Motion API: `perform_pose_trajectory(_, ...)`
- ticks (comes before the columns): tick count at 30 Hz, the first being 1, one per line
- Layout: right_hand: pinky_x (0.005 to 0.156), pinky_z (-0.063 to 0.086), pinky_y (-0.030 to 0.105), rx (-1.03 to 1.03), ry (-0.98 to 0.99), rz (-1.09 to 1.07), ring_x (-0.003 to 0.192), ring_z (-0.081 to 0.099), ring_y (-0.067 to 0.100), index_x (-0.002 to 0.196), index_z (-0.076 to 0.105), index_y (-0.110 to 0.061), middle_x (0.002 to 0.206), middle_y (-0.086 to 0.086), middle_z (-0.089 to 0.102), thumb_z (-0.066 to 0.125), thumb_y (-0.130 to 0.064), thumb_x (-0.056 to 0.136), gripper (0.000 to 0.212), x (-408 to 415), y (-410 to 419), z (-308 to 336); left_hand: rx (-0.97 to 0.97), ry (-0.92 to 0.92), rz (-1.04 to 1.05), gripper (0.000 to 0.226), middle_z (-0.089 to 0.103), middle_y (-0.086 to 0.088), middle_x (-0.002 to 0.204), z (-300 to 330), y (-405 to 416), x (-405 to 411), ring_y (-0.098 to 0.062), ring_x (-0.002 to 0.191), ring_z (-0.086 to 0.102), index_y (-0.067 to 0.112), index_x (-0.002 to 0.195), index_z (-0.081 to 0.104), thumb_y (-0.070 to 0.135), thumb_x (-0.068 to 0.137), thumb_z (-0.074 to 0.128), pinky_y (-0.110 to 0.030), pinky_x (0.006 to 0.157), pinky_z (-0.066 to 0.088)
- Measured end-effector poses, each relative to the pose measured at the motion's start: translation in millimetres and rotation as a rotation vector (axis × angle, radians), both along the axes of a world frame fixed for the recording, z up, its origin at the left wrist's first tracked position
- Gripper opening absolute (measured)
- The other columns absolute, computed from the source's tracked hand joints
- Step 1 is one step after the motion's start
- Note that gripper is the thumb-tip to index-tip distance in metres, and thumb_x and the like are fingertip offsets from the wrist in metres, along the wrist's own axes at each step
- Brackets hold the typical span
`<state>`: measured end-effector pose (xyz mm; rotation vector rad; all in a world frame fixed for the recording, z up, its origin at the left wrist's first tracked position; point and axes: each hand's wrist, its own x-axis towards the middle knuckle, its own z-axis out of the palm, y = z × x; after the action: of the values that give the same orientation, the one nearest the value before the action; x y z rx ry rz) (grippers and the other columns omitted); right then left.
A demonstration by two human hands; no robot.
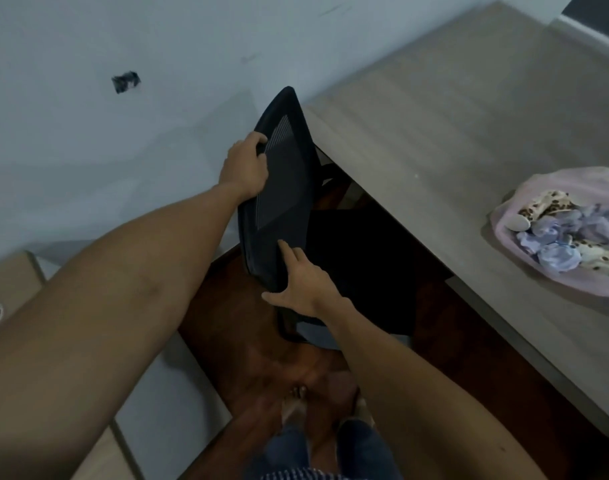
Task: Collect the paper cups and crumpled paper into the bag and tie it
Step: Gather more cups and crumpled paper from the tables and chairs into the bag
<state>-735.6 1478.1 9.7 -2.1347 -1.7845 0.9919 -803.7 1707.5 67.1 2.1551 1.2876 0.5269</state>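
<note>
- Pink bag [559,282] lying open on the grey tabletop [434,133], near its right edge of view; mouth slack and untied.
- Inside the bag: spotted paper cups [545,202] and pale blue crumpled paper [559,254], heaped together and touching.
- Both hands well apart from the bag, set instead on a black mesh chair back [278,188] standing just beside the tabletop's near corner.
- Left hand [244,164] at the chair back's upper edge, fingers [258,140] curled shut over the frame, thumb side toward the mesh.
- Right hand [303,285] at the lower edge of the chair back, fingers [289,254] extended and spread, lying flat against the mesh with the thumb out to the side; not wrapped around the frame.
- Chair back tilted, its top near the white wall [123,168], its seat partly under the tabletop in shadow.
- Tabletop surface between the bag and the chair corner bare; long front edge running diagonally from the chair toward lower right.
- Brown floor [261,358] visible below the hands, between the tabletop and a pale low ledge [164,393] at left.
</note>
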Motion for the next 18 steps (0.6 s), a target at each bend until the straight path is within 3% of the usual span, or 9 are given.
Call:
perform_pose_trajectory(6, 0.088, 0.054, 0.048, 0.043, -0.003, 0.064, 0.111, 0.058, 0.038, 0.162, -0.006, -0.019, 0.152, 0.010, 0.033, 0.065, -0.047, 0.090, 0.106, -1.8, -3.3, 2.3, -0.130, -0.037, 0.049, 0.033, 0.062, -0.017, 0.114, 2.9, -3.3, 7.3, -0.030, 0.089, 0.063, 0.026, 0.136, 0.047, 0.018, 0.105, 0.041, -0.033, 0.071, 0.048)
perform_pose_trajectory(14, 0.086, 0.051, 0.041, 0.013, 0.002, 0.100, 0.116, 0.057, 0.036, 0.163, -0.005, -0.024, 0.157, 0.005, 0.032, 0.063, -0.043, 0.090, 0.102, 36.8, -39.9, 4.7, -0.174, -0.016, 0.100, 0.039, 0.054, -0.005, 0.092, 12.5, -45.2, 24.3, -0.022, 0.082, 0.054, 0.019, 0.139, 0.040, 0.010, 0.102, 0.041, -0.036, 0.072, 0.046)
perform_pose_trajectory(18, 0.082, 0.048, 0.039, -0.034, 0.032, 0.067, 0.110, 0.057, 0.025, 0.162, -0.003, -0.036, 0.164, -0.001, 0.022, 0.062, -0.035, 0.093, 0.095, 71.8, -82.6, 15.5, -0.244, -0.031, 0.082, 0.035, 0.056, -0.013, 0.108, 16.8, -72.9, 36.8, -0.020, 0.077, 0.055, 0.025, 0.132, 0.039, 0.016, 0.099, 0.043, -0.031, 0.059, 0.043)
